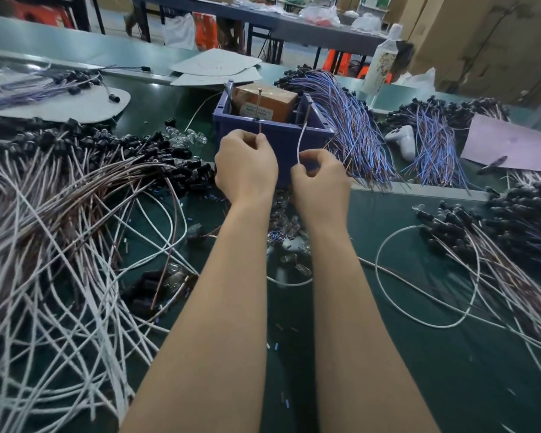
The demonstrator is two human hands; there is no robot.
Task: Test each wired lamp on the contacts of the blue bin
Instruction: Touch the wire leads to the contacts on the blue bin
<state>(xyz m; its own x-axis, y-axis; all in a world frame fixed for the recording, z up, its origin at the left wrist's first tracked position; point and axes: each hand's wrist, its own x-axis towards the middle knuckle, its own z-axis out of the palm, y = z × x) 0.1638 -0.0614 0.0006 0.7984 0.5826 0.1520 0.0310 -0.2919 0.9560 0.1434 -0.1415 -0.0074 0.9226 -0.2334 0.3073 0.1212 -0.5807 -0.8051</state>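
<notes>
The green desk (419,354) is strewn with wired lamps, the biggest heap (60,229) on the left. The blue bin (281,135) stands mid-desk, a brown box (266,101) inside it. Just in front of it, the left hand (245,164) has its fingers pinched on a thin brown lead (259,129) at the bin's front rim. The right hand (320,182) has its fingers clamped on a white wire (300,142) curving up to the rim

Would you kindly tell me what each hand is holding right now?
Left hand: fingers curled, pinching a brown wire at the blue bin.
Right hand: fingers curled, pinching a white wire.
</notes>
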